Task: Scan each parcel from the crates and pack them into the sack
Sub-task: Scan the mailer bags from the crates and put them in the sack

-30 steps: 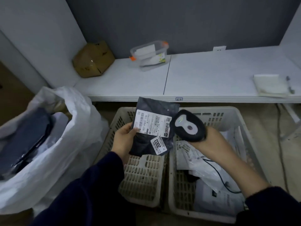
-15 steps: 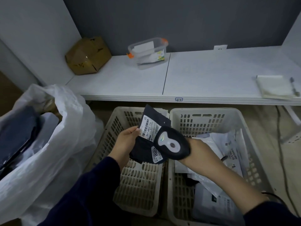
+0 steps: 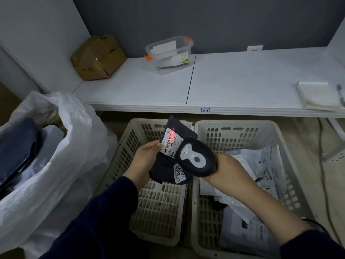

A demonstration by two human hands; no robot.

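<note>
My left hand (image 3: 144, 158) grips a dark parcel (image 3: 163, 169) by its left edge, above the left crate (image 3: 123, 152). The parcel's white shipping label faces up, and a red scan line glows on its barcode. My right hand (image 3: 226, 170) holds a black barcode scanner (image 3: 196, 157) just right of the label, aimed at it. The right crate (image 3: 232, 126) holds several white and grey bagged parcels (image 3: 259, 165). At the far left stands the white sack (image 3: 61, 146), open, with dark parcels inside.
A white shelf (image 3: 233, 81) runs across behind the crates. On it sit a brown cardboard box (image 3: 98, 57), a clear plastic tub (image 3: 169, 54) with orange clips, and a folded cloth (image 3: 317, 95) with a pen. A cable (image 3: 322, 144) runs down the floor at the right.
The scanner has moved closer over the parcel's label, and a red scan line now shows on the barcode. The parcel is tilted more to the right than before.
</note>
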